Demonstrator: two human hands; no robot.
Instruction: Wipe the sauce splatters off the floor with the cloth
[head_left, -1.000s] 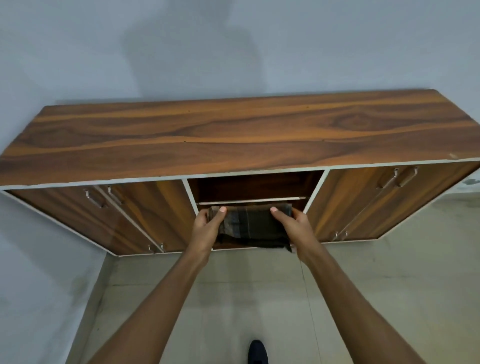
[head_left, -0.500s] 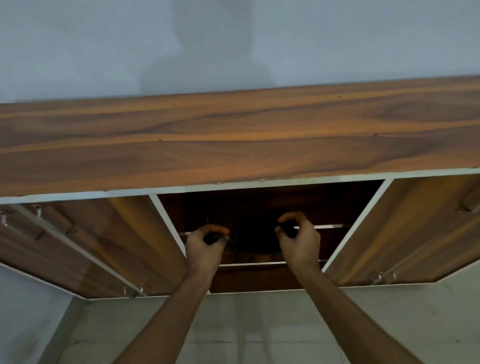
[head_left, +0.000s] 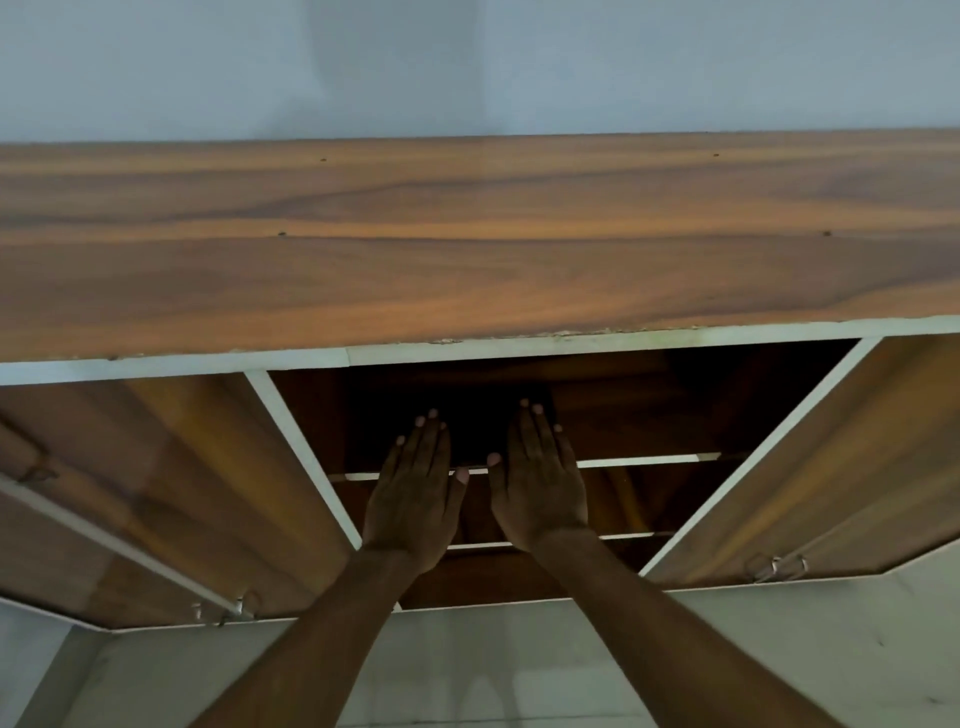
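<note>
My left hand (head_left: 415, 499) and my right hand (head_left: 537, 488) lie flat, side by side, palms down, fingers stretched into the open middle bay of a wooden cabinet (head_left: 467, 234). The fingertips reach over the white edge of the upper shelf (head_left: 639, 460). A dark patch (head_left: 475, 436) sits in the shadow under and between the fingertips; it may be the cloth, but I cannot tell. Neither hand grips anything. The strip of pale floor (head_left: 467, 670) below the cabinet shows no sauce marks.
Closed wooden doors flank the bay, with metal handles at lower left (head_left: 239, 608) and lower right (head_left: 774, 566). A lower shelf edge (head_left: 628, 535) runs beneath my right hand. A grey wall (head_left: 467, 62) rises behind the cabinet top.
A second ago both hands held the dark checked cloth in front of the bay. They moved it onto the upper shelf, let go and now lie flat. The camera has come closer.
</note>
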